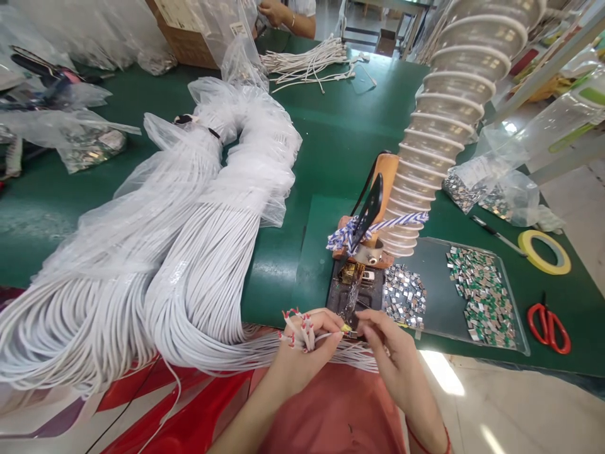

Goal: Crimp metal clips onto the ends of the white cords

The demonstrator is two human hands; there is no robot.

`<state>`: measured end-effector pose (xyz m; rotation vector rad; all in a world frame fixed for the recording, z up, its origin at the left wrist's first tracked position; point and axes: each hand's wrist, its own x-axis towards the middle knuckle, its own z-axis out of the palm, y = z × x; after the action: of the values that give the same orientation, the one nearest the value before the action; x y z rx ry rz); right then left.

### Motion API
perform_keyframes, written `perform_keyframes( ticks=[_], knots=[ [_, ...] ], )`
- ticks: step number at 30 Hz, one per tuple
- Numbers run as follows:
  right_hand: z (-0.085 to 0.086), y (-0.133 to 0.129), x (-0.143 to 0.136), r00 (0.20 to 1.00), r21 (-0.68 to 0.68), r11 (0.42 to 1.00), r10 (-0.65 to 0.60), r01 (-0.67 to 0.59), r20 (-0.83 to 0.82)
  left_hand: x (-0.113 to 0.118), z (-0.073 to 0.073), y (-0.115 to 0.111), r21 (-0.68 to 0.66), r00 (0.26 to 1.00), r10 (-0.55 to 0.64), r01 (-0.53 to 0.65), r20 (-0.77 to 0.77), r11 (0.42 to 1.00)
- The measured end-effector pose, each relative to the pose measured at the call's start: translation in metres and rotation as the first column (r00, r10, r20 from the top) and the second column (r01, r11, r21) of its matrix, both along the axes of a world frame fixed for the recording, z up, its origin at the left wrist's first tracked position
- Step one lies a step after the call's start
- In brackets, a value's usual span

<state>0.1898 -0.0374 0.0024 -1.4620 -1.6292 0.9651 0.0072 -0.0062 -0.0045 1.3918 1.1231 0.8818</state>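
My left hand (305,362) is closed around several white cables (307,337), whose stripped ends show small red tips. One cable end reaches from its fingertips toward my right hand (394,353). The right thumb and fingers pinch together by that end, and what they hold is too small to make out. A bit of yellow (346,328) shows at the left fingertips. Just beyond both hands stands a soldering fixture (357,290) with a dark base and a wooden upright. Small metal connectors (404,293) lie in a heap right of it.
Large bundles of white cable (203,258), partly wrapped in plastic, cover the left. A ribbed clear hose (444,113) comes down behind the fixture. Rightward are a tray (522,334) of small green boards, red-handled scissors (548,328), yellow tape (524,243) and a knife (496,234). Another person's arm (293,19) shows at the back.
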Motion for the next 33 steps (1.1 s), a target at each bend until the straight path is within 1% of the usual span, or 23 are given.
perform_keyframes(
  ticks=[2,5,10,12,15,17,20,22,24,28,31,33],
  knots=[
    [-0.003,-0.002,0.008,0.998,-0.012,0.998,-0.056,0.056,-0.015,0.001,0.001,-0.001,0.007,1.000,0.025,-0.025,-0.013,1.000],
    [-0.004,-0.005,0.019,0.994,-0.041,0.994,-0.103,0.102,-0.025,0.002,0.002,-0.003,0.040,0.997,0.074,-0.072,-0.037,0.997],
    [0.006,-0.006,0.029,0.967,-0.045,0.966,-0.251,0.253,0.045,0.005,0.007,-0.001,0.052,0.990,0.135,-0.134,-0.028,0.990],
    [0.010,-0.006,0.031,0.973,-0.056,0.972,-0.229,0.230,0.024,0.006,0.007,0.000,0.056,0.988,0.154,-0.153,-0.016,0.987],
    [0.013,-0.008,0.028,0.982,-0.123,0.981,-0.161,0.149,-0.097,0.008,0.008,0.001,0.075,0.983,0.181,-0.179,-0.012,0.981],
    [0.012,-0.011,0.022,0.974,-0.172,0.978,-0.150,0.121,-0.168,0.009,0.008,0.002,0.080,0.983,0.181,-0.179,-0.021,0.981],
    [0.009,-0.012,0.009,0.959,-0.183,0.977,-0.151,0.109,-0.239,0.009,0.009,0.003,0.114,0.986,0.162,-0.158,-0.029,0.981],
    [0.006,-0.012,0.001,0.948,-0.169,0.980,-0.153,0.109,-0.279,0.009,0.010,0.003,0.120,0.987,0.155,-0.151,-0.029,0.981],
    [0.001,-0.011,-0.005,0.939,-0.157,0.978,-0.176,0.135,-0.294,0.008,0.011,0.002,0.104,0.987,0.156,-0.152,-0.029,0.983],
    [-0.009,-0.011,-0.012,0.932,-0.149,0.970,-0.226,0.190,-0.283,0.009,0.011,0.002,0.099,0.988,0.154,-0.150,-0.027,0.984],
    [-0.014,-0.011,-0.017,0.929,-0.136,0.973,-0.219,0.186,-0.297,0.009,0.010,0.001,0.112,0.985,0.169,-0.165,-0.027,0.980],
    [-0.016,-0.011,-0.019,0.933,-0.117,0.972,-0.228,0.203,-0.278,0.009,0.009,0.001,0.115,0.985,0.170,-0.165,-0.028,0.979]
  ],
)
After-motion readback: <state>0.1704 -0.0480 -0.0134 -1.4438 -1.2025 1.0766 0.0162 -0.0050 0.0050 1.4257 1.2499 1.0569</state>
